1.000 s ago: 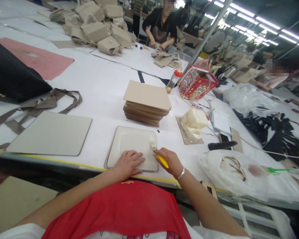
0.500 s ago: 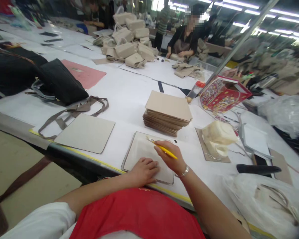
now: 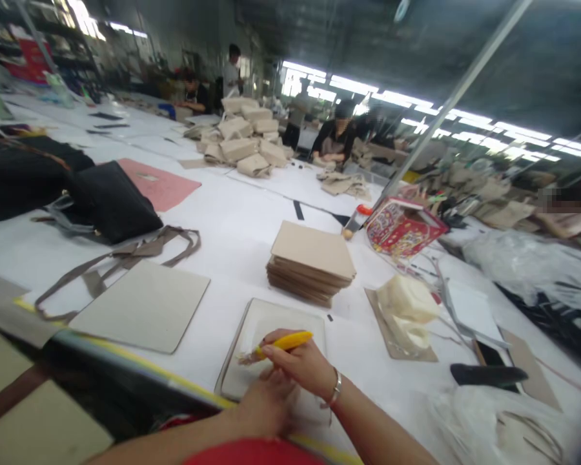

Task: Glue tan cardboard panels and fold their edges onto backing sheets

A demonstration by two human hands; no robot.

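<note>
My right hand (image 3: 297, 361) is closed around a yellow-handled brush (image 3: 285, 341), whose pale bristles point left over a light panel (image 3: 261, 318). That panel lies near the table's front edge, on top of what looks like another panel. Below and partly behind my right hand, my left hand (image 3: 268, 400) rests on the panel's lower part; its fingers are blurred and partly covered. Just beyond the panel stands a stack of beige boards (image 3: 312, 252). Another light grey panel (image 3: 145, 307) lies flat to the left.
Brown straps (image 3: 174, 242) and a black bag (image 3: 113, 203) are at the left. On the right are a yellowish block (image 3: 407, 300) on a board, a red patterned box (image 3: 401, 226) and a black tool (image 3: 489, 374). Beige bags (image 3: 246, 135) are heaped farther back.
The view has tilted up, so the table items appear lower. My right hand has moved left and nearer with the brush, now overlapping my left hand; the brush is more level.
</note>
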